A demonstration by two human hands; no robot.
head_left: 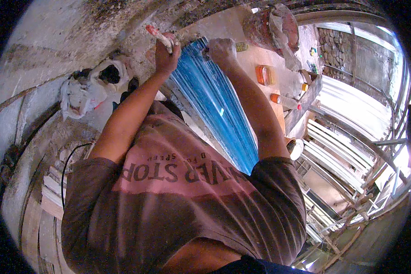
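A long blue ribbed piece point(214, 109), shiny and streaked with white, runs from near my body toward the far wall. My left hand point(166, 57), beside its far left end, is wrapped round a whitish-smeared handle with a red end point(160, 37); its working end is hidden. Across the far end of the blue piece, at its right edge, my right hand point(222, 51) is closed, with pale powder over the fingers. Whatever those fingers hold, if anything, does not show clearly.
On the tan board to the right stand a stained bucket point(265, 32), a jar of orange liquid point(265, 75) and a bottle with an orange end point(285, 100). White plastic bags point(77, 98) lie at left. Long white strips point(338, 160) rest on racks at far right.
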